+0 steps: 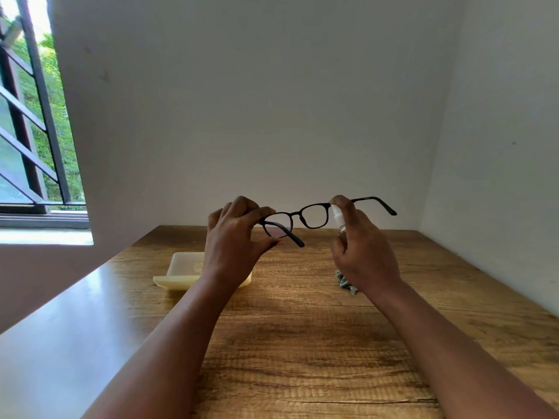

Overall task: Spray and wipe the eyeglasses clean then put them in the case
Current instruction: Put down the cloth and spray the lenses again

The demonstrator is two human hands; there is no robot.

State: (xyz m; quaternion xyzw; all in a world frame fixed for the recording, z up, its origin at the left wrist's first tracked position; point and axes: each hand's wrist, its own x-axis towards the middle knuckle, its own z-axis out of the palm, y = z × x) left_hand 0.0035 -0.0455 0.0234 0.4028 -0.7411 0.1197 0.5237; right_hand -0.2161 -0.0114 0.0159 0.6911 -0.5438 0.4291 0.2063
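**Glasses held up, spray bottle beside the lens**

A barred window [33, 116] stands at far left. On the wooden table [302, 343] lies a pale yellow case [184, 269], partly behind the left forearm. The left hand [234, 237] pinches the black eyeglasses [314, 214] at their left lens rim, holding them above the table. The right hand [363, 252] grips a small clear spray bottle [338, 217], forefinger on top, just beside the right lens. A grey-blue cloth [344, 282] peeks out below that wrist.

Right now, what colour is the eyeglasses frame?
Black, seen in the head view: the eyeglasses show dark against the pale wall.
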